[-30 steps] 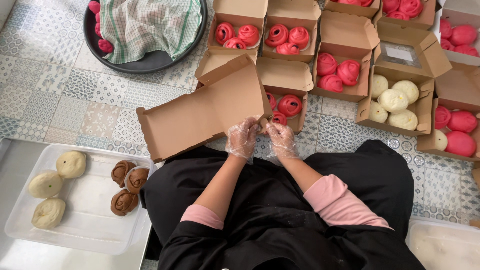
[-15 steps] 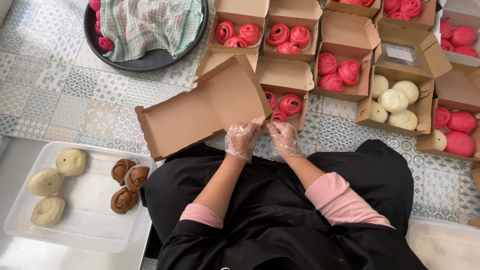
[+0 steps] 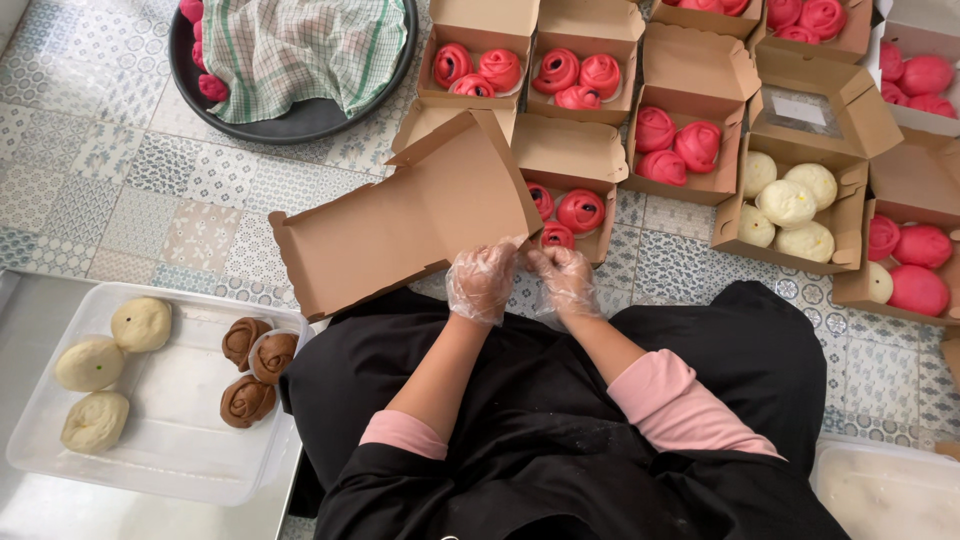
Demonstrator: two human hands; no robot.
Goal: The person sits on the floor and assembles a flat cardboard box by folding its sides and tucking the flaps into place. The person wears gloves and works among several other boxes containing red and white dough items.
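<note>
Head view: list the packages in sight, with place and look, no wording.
Open brown cardboard box: tilted at the gloved left hand and right hand, empty.
Brown cardboard boxes of red rose-shaped buns: rows across the top.
Windowed brown box of pale round buns: right.
Clear plastic tray: lower left.

A green-checked cloth covers most of the round dark tray at eleven o'clock, so only a few pink buns peek out at its left rim. The tilted brown cardboard box hides part of the open box of red rose-shaped buns behind it. At three o'clock, cardboard boxes of pink buns are cut by the edge. The white plastic container at five o'clock is cropped, its contents unclear.
</note>
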